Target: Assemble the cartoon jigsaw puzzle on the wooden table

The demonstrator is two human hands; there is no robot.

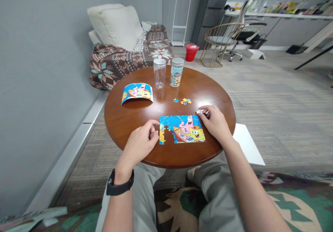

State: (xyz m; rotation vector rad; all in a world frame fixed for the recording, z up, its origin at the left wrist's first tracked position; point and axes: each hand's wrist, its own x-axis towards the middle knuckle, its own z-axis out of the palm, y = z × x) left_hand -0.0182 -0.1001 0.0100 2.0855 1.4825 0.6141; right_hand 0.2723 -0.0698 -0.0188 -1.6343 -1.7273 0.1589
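A partly assembled jigsaw puzzle (186, 129) with cartoon figures in a boat lies flat on the round brown table (135, 121). It has a gap in its lower left part, where the wood shows. My left hand (143, 138) rests at the puzzle's left edge, fingers loosely bent, index finger and thumb apart, with nothing visible in it. Beyond the upper right corner, my right hand (214, 122) pinches a puzzle piece (199, 112), pale side showing. Several loose puzzle pieces (186, 101) lie in a small group past the puzzle.
A curved picture sheet (137, 92) with the same scene stands at the table's left. At the far edge are a clear jar (160, 74) and a printed jar (177, 73) with lids. A white sheet (248, 144) shows below the table's right edge.
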